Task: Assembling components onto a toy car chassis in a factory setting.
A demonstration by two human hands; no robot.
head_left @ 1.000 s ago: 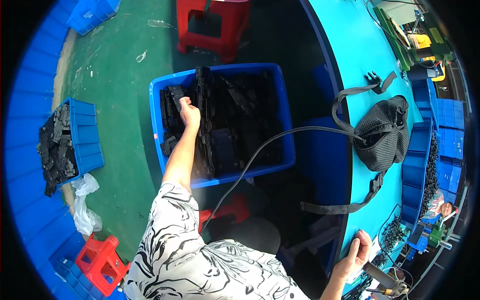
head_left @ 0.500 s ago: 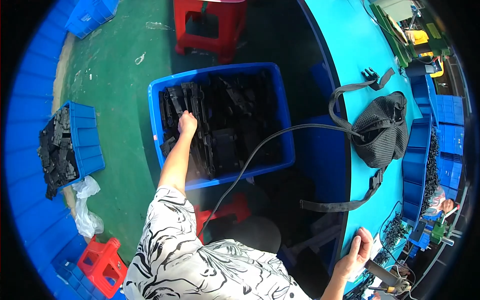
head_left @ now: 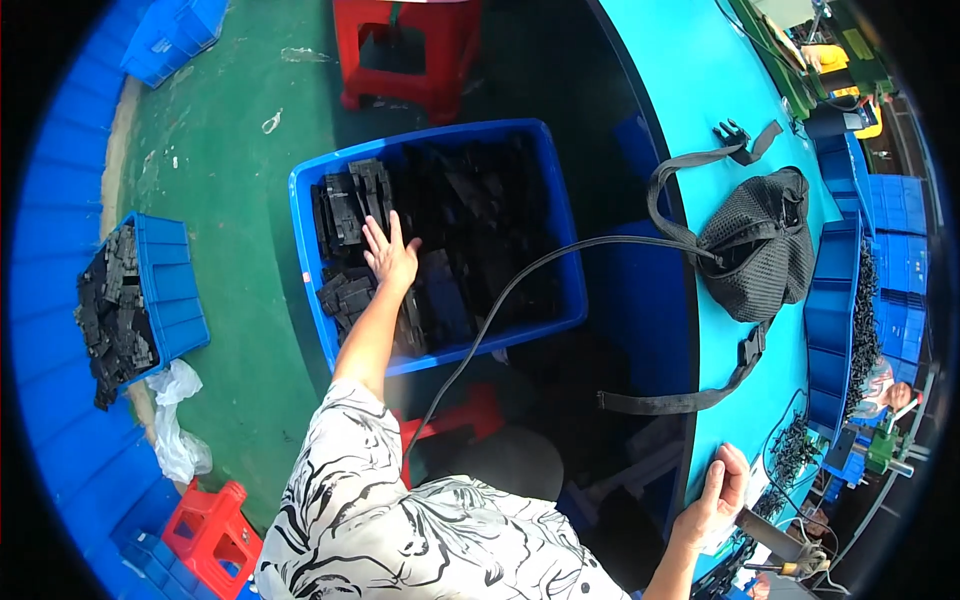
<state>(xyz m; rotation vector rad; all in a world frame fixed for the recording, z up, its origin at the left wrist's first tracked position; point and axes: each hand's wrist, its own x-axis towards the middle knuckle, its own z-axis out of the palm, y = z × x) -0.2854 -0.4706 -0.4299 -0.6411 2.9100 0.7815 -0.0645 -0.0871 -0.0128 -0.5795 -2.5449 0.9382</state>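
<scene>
My left hand (head_left: 389, 252) reaches down into a big blue plastic crate (head_left: 545, 190) on the green floor, fingers spread flat over a pile of black plastic parts (head_left: 352, 200) inside it. It holds nothing that I can see. My right hand (head_left: 718, 495) rests with spread fingers on the edge of the turquoise worktable (head_left: 720, 90) at the lower right, next to a pile of small black pieces (head_left: 790, 445).
A black mesh bag (head_left: 765, 255) with long straps lies on the table; a black cable (head_left: 520, 290) runs from it across the crate. A smaller blue bin of black parts (head_left: 150, 295) stands at left. Red stools (head_left: 405, 50) (head_left: 215, 535) and blue bins (head_left: 835, 320) surround me.
My left hand has drawn back toward me over the parts in the crate and spread its fingers. My right hand stays on the table edge.
</scene>
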